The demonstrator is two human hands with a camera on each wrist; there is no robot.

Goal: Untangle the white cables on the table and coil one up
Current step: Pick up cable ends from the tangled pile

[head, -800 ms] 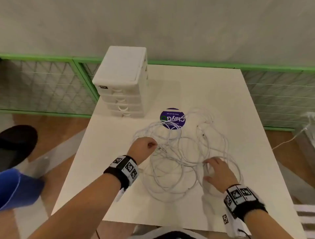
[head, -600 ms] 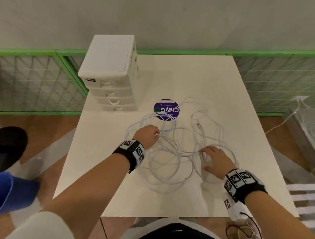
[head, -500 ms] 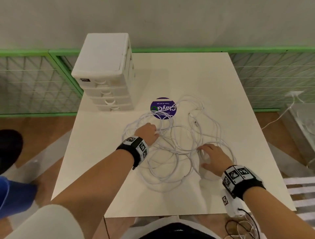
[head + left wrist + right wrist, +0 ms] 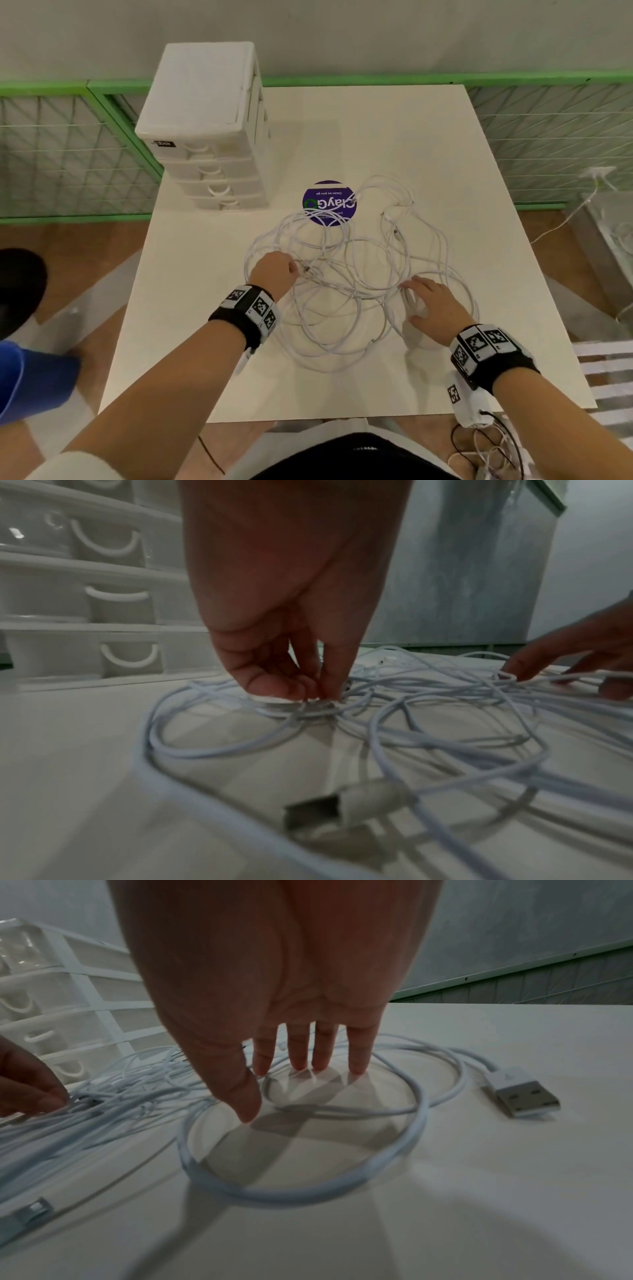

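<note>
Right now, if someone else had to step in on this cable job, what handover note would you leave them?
Left hand: fingertips pinch a strand at a knotted crossing on the left side of the white cables.
Right hand: open, straight fingers pressing down among the loops on the right side; it grips nothing.
The cables lie in one tangled heap mid-table, with some loops over the purple sticker. A loose USB plug lies right of the right hand; the drawer unit stands at the back left.
Done: nothing separated yet.
Left: free one cable, pull it clear, coil it.
</note>
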